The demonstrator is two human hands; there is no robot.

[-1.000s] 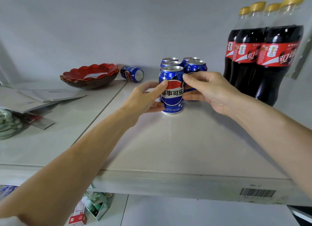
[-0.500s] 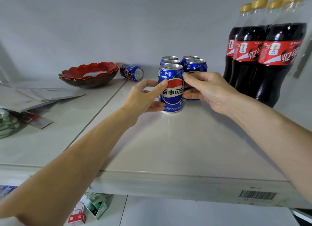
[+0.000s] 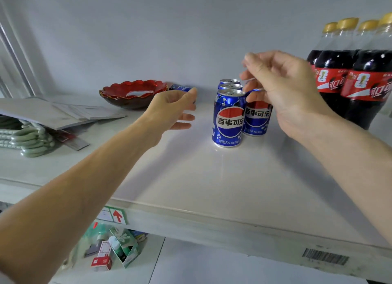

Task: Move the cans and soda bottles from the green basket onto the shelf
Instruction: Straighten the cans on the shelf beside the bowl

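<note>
- While both hands hover empty, fingers loosely spread, left hand (image 3: 171,109) at 9 o'clock and right hand (image 3: 282,88) at 1 o'clock of the front can (image 3: 228,118)
- Can stands upright on the shelf (image 3: 191,177), touching its neighbours
- Risk: a careless knuckle could topple the cluster

Pale grey wall (image 3: 148,29) behind, white glossy shelf (image 3: 212,177) with soft light sheen, barcode sticker (image 3: 325,256) on its front edge, red scalloped bowl (image 3: 133,92) and papers (image 3: 63,111) at left, lower shelf (image 3: 191,262) with small boxes (image 3: 118,249) beneath
</note>
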